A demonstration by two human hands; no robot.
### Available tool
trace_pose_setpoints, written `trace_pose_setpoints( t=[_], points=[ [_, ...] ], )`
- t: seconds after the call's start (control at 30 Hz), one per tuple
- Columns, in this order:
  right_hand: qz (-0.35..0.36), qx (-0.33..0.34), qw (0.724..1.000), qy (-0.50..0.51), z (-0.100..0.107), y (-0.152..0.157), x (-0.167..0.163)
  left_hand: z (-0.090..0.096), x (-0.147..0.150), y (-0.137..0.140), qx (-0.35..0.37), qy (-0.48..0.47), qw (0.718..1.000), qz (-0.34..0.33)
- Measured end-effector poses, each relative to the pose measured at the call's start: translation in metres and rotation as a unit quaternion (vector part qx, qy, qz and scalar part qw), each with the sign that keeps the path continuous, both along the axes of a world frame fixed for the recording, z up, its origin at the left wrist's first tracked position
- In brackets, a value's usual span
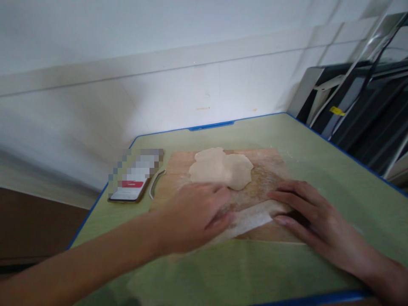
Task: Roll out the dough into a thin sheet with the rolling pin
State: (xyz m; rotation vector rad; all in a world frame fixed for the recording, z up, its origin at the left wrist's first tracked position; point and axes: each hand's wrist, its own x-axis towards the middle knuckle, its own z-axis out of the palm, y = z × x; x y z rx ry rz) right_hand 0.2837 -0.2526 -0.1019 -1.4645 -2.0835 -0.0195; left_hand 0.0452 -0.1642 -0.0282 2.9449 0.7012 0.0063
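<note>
Across the near part of the wooden board (175,163) lies a pale, flour-dusted rolling pin (255,216), slanting up to the right. My left hand (197,212) is closed over its left part, fingers curled and slightly blurred. My right hand (302,212) grips the other end, thumb on the near side and fingers on the far side. Just beyond my hands, thin flattened dough pieces (219,168) with uneven edges rest on the board, overlapping or touching. My left hand hides some of the board and part of the pin.
A phone (134,193), partly pixelated, lies left of the board beside a curved metal handle (155,185). The green table (255,131) has a blue rim and stands against a white wall (159,97). Dark panels and cables (360,97) lean at the right.
</note>
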Motion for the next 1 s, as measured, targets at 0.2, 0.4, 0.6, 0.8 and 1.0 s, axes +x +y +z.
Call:
trace_pose_setpoints(
  t=[0.2,0.4,0.6,0.8,1.0],
  points=[
    [0.004,-0.012,1.0,-0.008,-0.004,-0.001,0.003,-0.008,-0.018,-0.034,0.054,0.108,0.993,0.009],
    [0.03,-0.021,0.998,-0.049,0.007,0.019,0.004,-0.004,-0.016,-0.004,0.155,0.14,0.978,0.008],
    [0.078,-0.059,0.991,-0.089,0.031,0.078,0.003,-0.003,-0.018,0.043,0.183,0.154,0.97,0.053],
    [0.116,-0.06,0.986,-0.106,0.028,0.12,0.012,-0.01,-0.021,0.072,0.151,0.08,0.983,0.066],
    [0.054,-0.156,0.984,-0.071,0.015,0.147,0.018,-0.006,-0.01,0.094,0.022,0.065,0.993,0.099]
  ],
)
